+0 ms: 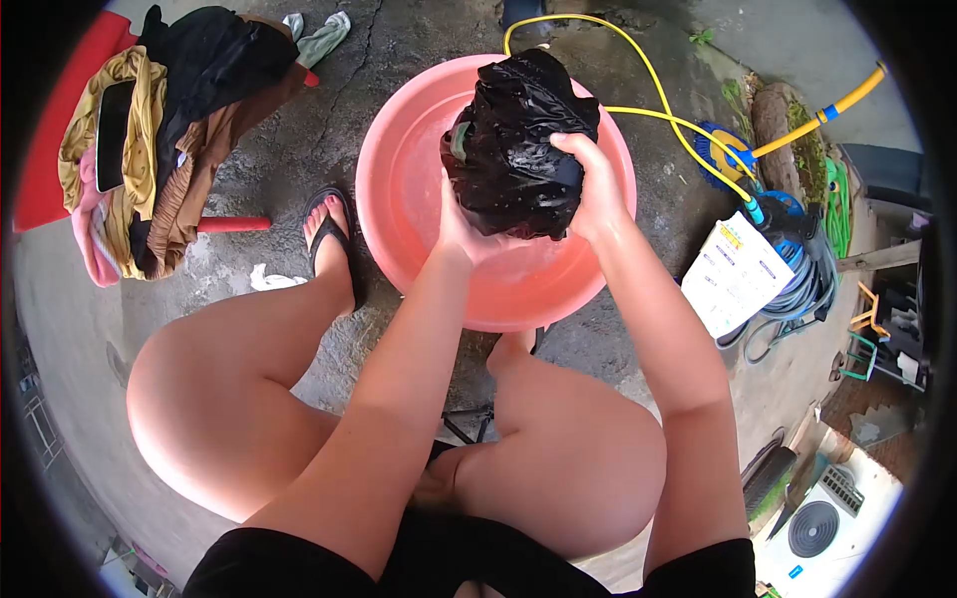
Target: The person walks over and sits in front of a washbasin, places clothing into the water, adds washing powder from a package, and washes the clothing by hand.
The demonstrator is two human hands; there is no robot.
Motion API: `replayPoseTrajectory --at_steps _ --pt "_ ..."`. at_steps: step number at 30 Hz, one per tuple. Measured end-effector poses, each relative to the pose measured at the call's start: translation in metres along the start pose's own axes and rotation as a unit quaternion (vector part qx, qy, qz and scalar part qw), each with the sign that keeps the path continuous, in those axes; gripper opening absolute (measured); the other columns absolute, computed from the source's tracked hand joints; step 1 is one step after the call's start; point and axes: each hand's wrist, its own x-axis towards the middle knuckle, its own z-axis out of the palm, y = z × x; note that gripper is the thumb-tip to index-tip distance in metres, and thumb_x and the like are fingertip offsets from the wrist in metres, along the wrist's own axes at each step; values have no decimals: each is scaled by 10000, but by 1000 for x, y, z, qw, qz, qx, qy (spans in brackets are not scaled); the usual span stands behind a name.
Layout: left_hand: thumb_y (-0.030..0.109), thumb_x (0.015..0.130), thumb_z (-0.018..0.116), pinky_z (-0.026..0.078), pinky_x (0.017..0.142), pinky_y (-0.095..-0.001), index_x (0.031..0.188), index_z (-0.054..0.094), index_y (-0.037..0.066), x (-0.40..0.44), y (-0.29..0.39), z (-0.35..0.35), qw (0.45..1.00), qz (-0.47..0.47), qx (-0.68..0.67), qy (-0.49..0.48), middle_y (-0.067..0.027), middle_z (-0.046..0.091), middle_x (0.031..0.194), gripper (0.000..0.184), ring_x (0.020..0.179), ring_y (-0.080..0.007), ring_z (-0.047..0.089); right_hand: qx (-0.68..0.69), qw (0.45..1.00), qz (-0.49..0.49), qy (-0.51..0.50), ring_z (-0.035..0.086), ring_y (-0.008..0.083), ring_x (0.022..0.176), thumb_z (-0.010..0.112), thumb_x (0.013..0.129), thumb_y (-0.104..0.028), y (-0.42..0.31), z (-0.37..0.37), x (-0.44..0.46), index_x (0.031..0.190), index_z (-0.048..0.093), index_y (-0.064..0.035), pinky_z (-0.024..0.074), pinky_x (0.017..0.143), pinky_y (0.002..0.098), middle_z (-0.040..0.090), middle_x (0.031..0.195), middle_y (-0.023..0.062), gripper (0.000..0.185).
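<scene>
A bunched, wet black cloth is held up over a pink basin. My left hand cups it from below on the left, with most of the fingers hidden beneath it. On the right side my right hand grips it, thumb pressed on top. The cloth's folds glisten, and which kind of garment it is cannot be made out. Beneath it, the basin's pale, wet-looking bottom shows in part.
To the left, a red stool bears piled clothes and a dark phone. A yellow hose curves behind the basin toward a coiled blue hose and a printed white sheet. My sandalled foot stands left of the basin.
</scene>
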Motion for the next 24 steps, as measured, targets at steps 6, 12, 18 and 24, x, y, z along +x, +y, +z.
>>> replayPoseTrajectory --at_steps 6,12,18,24 --pt "454 883 417 430 975 -485 1270 516 108 2 34 24 989 138 23 41 -116 546 1254 528 1139 -315 526 45 991 -110 -60 586 270 1035 595 822 -288 4 10 -27 1193 522 -38 467 913 408 595 1136 119 453" --pt "244 805 512 520 825 -426 1046 610 35 16 50 5 967 174 53 178 -123 652 991 333 890 -294 627 54 989 -136 11 508 227 1188 523 919 -399 30 -25 -23 1314 443 -32 393 1016 381 518 1301 105 544" --pt "109 751 484 532 752 -381 1004 590 -10 19 61 23 935 201 224 185 -138 642 935 300 813 -268 636 156 985 -16 66 583 223 1060 461 928 -344 63 -62 9 1187 539 -73 455 943 400 599 1167 84 383" --pt "-49 645 429 512 684 -285 914 630 -62 13 38 56 886 170 430 37 -74 653 822 335 717 -151 622 64 979 181 66 639 236 938 488 916 -322 92 -84 52 1072 611 -41 509 857 358 655 1049 113 344"
